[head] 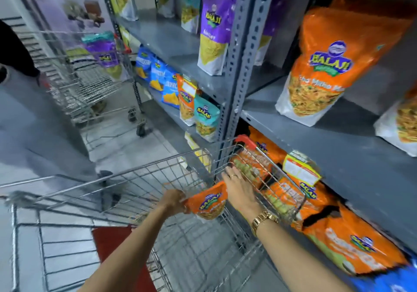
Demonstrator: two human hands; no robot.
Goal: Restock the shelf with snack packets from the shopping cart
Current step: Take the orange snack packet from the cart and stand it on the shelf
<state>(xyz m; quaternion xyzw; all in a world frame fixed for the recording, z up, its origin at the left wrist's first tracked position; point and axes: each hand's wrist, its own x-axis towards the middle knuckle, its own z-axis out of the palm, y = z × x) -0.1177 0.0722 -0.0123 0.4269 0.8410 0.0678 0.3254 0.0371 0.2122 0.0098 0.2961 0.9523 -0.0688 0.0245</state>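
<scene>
L hand (174, 200) grips orange packet (208, 205) inside cart (135, 176), upright-tilted; R hand (238, 188) flat, fingers spread.

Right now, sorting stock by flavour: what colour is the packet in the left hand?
Orange packet with a blue logo, head view.

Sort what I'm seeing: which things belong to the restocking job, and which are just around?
Part of the job:
- orange snack packet, gripped by the left hand
- right hand, resting open against that packet
- near shopping cart
- grey shelf with orange packets on it

Just around:
- second cart, farther back, holding a purple packet
- blue packets
- poster
</scene>
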